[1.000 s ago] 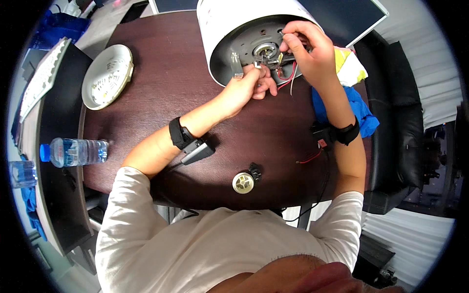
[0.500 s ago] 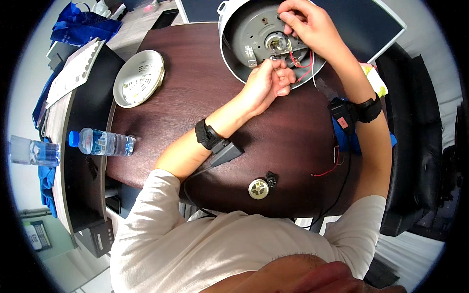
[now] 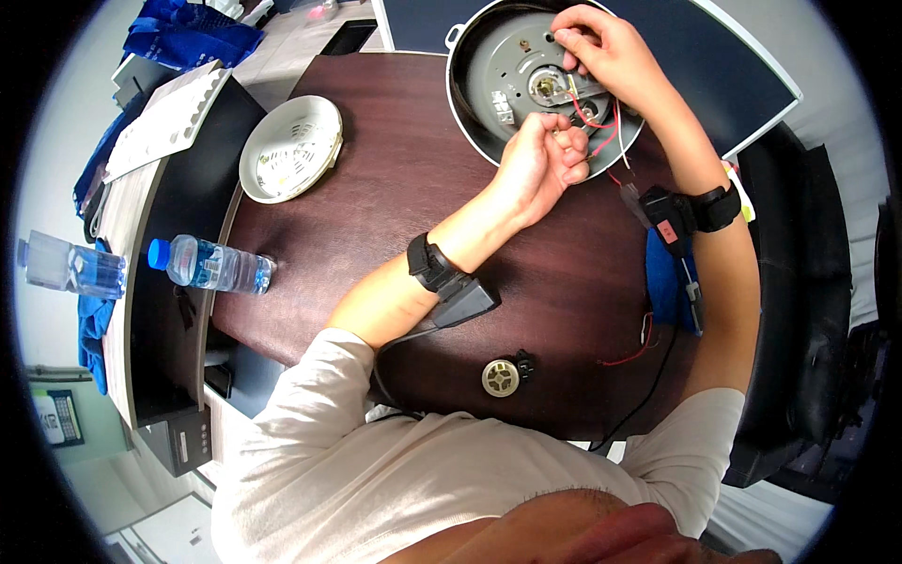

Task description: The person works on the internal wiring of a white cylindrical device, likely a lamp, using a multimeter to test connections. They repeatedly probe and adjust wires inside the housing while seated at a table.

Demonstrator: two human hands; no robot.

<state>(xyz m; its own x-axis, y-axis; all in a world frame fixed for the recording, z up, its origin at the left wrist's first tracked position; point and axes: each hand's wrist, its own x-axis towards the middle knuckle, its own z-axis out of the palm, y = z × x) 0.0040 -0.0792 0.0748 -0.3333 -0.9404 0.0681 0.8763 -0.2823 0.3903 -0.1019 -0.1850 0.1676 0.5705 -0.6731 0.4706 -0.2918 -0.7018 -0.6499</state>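
At the far side of the table lies an opened rice-cooker-like housing [image 3: 482, 70], its grey underside facing up. A round centre fitting [image 3: 548, 86] sits inside it, with red and white wires [image 3: 606, 125] beside it. My left hand [image 3: 547, 162] is at the housing's near rim, fingers curled closed; what they grip, if anything, is hidden. Over the far right of the housing, my right hand [image 3: 606, 54] has thumb and fingers pinched together; anything between them is too small to make out. A small round metal part with a black connector [image 3: 500, 378] lies near the table's front edge.
A pale round vented cover [image 3: 291, 150] rests at the far left of the brown table [image 3: 404, 122]. A capped water bottle [image 3: 211, 265] lies nearby. A blue cloth [image 3: 662, 282] and a screwdriver [image 3: 692, 282] are beside my right forearm, near a loose red wire [image 3: 628, 359].
The whole view has shifted, so most things appear slightly farther right. A screwdriver on the blue cloth now shows. Both hands stay at the housing in much the same pose.
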